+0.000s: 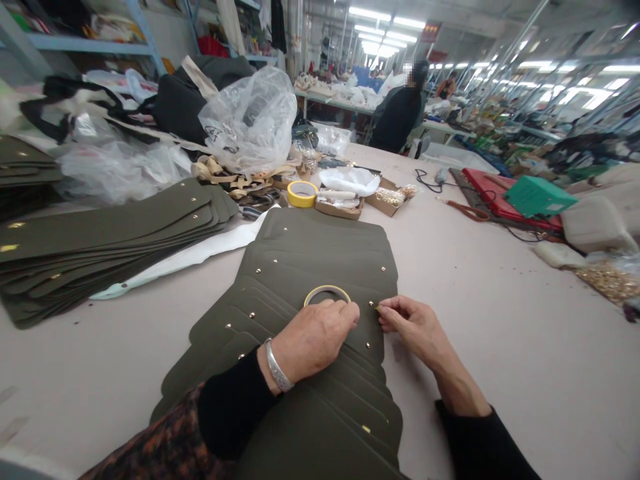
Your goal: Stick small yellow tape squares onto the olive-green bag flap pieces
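Observation:
Overlapping dark olive panels [320,250] with small gold studs lie fanned out on the table in front of me. My left hand [315,333], a silver bangle at its wrist, is closed on a roll of yellow tape [327,291] held over the panels. At the panels' right edge, beside a gold stud [371,303], my right hand [407,325] pinches a tiny yellowish piece, apparently tape. One small yellow strip [367,429] sits on a lower panel. The left palm and part of the tape roll are hidden.
Another stack of olive panels [115,227] lies at the left. Further back are a second yellow tape roll [302,193], small open boxes [340,203] and a clear plastic bag [253,120]. A green box [540,195] stands at the right. A person [400,113] sits beyond the table.

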`<state>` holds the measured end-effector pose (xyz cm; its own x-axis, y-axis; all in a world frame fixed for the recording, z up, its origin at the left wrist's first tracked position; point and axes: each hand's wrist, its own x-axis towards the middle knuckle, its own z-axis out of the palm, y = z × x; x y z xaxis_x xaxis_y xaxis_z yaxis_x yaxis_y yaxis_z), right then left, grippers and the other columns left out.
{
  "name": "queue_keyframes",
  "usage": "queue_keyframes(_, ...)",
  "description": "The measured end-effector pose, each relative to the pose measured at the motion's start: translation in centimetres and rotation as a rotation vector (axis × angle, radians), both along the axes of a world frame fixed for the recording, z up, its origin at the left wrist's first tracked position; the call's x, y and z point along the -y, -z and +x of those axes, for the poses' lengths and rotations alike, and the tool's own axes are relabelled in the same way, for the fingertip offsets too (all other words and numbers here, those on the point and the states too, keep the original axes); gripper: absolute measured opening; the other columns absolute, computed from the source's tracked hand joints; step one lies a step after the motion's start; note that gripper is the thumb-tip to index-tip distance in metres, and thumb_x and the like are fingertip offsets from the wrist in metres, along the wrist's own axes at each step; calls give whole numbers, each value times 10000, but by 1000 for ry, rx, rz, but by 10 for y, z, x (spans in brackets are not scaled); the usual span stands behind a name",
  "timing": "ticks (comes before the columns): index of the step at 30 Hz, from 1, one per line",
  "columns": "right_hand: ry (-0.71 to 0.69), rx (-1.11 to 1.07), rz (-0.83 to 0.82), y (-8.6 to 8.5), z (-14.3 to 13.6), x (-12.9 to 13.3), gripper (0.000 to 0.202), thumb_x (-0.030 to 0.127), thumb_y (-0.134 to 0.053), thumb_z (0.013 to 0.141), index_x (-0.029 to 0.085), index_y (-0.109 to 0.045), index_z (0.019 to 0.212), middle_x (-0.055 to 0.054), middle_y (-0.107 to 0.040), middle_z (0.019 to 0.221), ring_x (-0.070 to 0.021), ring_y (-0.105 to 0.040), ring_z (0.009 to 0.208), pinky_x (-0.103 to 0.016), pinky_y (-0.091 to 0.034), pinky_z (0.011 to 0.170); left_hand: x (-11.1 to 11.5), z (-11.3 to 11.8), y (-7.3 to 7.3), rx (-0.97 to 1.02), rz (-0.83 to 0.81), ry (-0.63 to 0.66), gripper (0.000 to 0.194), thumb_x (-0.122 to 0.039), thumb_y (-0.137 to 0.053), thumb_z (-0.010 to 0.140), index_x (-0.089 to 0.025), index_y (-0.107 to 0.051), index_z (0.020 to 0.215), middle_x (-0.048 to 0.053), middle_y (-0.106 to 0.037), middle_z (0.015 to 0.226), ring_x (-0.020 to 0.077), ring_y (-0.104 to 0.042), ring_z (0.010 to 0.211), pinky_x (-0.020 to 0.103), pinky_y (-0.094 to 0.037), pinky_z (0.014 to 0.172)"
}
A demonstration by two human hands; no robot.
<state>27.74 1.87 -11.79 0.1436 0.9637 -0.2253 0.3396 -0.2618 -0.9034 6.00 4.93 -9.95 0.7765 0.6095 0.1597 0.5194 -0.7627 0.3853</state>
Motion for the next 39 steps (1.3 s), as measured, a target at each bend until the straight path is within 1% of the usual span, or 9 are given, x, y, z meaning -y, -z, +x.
queue_keyframes(4,-177,5,-257,-6,-7,18,198,353,-627,738,158,-594,737,37,-559,537,-86,-511,425,-206,-411,425,1,-2,4,-45,24,-2,123,-205,-360,971,-185,-475,931,31,-579,899,178,-540,819,290,-451,724)
queue_keyframes(7,-219,102,-317,-9,-13,27,146,313,-573,753,169,-593,737,43,-545,532,-94,-503,420,-211,-389,420,1,-2,7,-61,24,6,125,-202,-354,972,-188,-474,942,29,-588,916,181,-550,835,293,-459,726)
queue_keyframes(16,-329,667,-63,-17,-31,27,172,191,-469,787,192,-618,701,-24,-675,673,-162,-617,642,-266,-406,604,4,-2,4,-129,49,9,108,-194,-382,961,-197,-490,954,33,-600,915,186,-550,816,293,-459,667)
queue_keyframes(21,-296,672,18,-11,-24,34,263,245,-498,840,179,-558,1088,21,-640,606,-166,-615,563,-270,-432,561,4,-2,7,-99,58,-1,90,-195,-408,951,-193,-498,951,32,-605,896,188,-562,815,293,-465,672)
queue_keyframes(23,-292,674,145,-10,-18,39,262,270,-501,873,188,-535,1120,9,-653,662,-162,-623,587,-277,-461,581,3,-2,8,-68,56,4,98,-192,-398,955,-192,-495,947,27,-610,882,185,-575,802,292,-469,676)
queue_keyframes(26,-446,744,420,-9,-11,48,174,219,-433,923,198,-601,964,-61,-665,841,-161,-637,741,-284,-498,689,3,-3,8,-35,42,17,89,-192,-401,953,-191,-489,941,21,-617,859,182,-593,792,289,-472,689)
queue_keyframes(29,-632,881,547,-7,-13,51,242,147,-389,922,178,-627,942,-79,-646,815,-169,-616,735,-280,-505,669,4,-3,6,-19,26,35,69,-167,-428,934,-190,-492,945,19,-624,860,176,-601,797,280,-467,704)
queue_keyframes(32,-651,965,447,-7,-21,46,266,126,-382,911,163,-645,890,-74,-635,741,-174,-611,688,-274,-493,642,4,-3,3,-6,21,56,69,-164,-439,923,-193,-498,945,10,-628,859,174,-601,791,274,-460,686)
queue_keyframes(39,-395,848,46,-18,-34,30,216,190,-489,840,192,-656,704,-58,-692,714,-182,-641,671,-264,-416,607,2,-4,2,11,33,56,78,-151,-440,920,-188,-507,936,3,-628,842,157,-604,766,255,-451,660)
